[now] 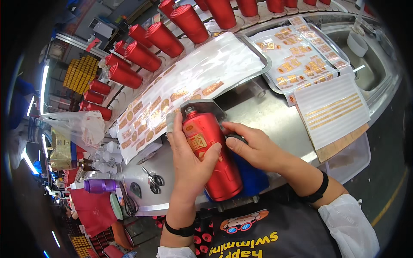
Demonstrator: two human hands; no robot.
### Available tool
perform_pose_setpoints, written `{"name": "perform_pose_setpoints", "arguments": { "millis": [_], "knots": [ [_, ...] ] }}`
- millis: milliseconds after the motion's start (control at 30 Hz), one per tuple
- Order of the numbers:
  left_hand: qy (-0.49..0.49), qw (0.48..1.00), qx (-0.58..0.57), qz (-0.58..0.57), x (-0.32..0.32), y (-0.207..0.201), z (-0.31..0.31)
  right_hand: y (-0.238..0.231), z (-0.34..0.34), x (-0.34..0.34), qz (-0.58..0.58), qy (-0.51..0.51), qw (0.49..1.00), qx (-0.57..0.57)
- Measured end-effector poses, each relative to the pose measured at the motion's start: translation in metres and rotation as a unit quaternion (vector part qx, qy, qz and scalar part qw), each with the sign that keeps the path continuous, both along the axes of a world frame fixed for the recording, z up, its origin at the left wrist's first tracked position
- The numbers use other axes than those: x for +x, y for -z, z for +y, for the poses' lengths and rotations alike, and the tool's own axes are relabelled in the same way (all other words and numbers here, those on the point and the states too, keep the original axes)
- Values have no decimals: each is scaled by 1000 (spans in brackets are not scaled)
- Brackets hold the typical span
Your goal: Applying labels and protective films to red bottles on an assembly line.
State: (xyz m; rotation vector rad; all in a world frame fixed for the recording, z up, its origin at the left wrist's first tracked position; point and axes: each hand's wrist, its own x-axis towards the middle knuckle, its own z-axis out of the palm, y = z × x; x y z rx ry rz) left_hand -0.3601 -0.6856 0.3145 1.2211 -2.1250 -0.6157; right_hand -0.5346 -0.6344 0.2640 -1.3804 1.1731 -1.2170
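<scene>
Head view: I see the left hand (188, 170) clasping the red bottle (221, 172), thumb across its front near a gold decal (198, 143). Bottle lies over a blue pad (254, 174) at the bench's (279, 122) near edge. Right hand (263, 149), alongside, pinches a dark piece (238, 138).

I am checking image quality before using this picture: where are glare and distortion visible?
Head view: glare streaks the large decal sheet's upper part and brightens the steel tabletop; head view: lamps at left burn white; head view: fisheye seems to splay the far red bottles; head view: held bottle looks fairly sharp.
</scene>
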Motion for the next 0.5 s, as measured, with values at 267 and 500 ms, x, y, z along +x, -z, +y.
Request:
{"name": "perform_pose_setpoints", "arguments": {
  "millis": [267, 500],
  "knots": [
    [1, 997, 50, 63, -2, 0, 0, 1, 1, -1, -2, 1, 1000, 0],
    [11, 1000, -11, -4, 0, -2, 0, 1, 1, -1, -4, -2, 1000, 1]
  ]
}}
